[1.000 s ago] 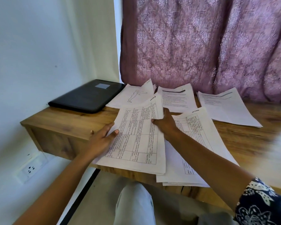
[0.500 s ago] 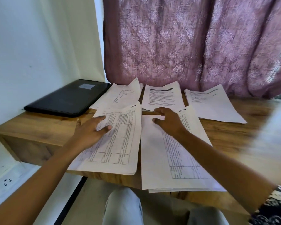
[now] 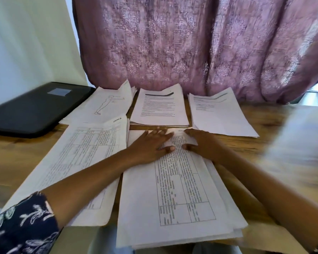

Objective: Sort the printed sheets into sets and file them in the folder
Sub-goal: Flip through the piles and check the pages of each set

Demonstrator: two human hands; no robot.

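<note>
Left grip (image 3: 151, 146) spread flat on table-printed sheet stack (image 3: 180, 198), right grip (image 3: 202, 145) at its top corner, cannot tell whether pinching, black folder (image 3: 31, 110) far left on desk (image 3: 17, 158)

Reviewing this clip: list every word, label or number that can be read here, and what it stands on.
Nothing is legible.
Left table sheet: corner heading and table print, blurred.
Right table sheet stack: header and cells, blurred.
Figure drawing sheet: no words readable.
Middle text pile: lines too small.
Right text pile: lines too small.
Black folder, grey label: no text made out.
</note>
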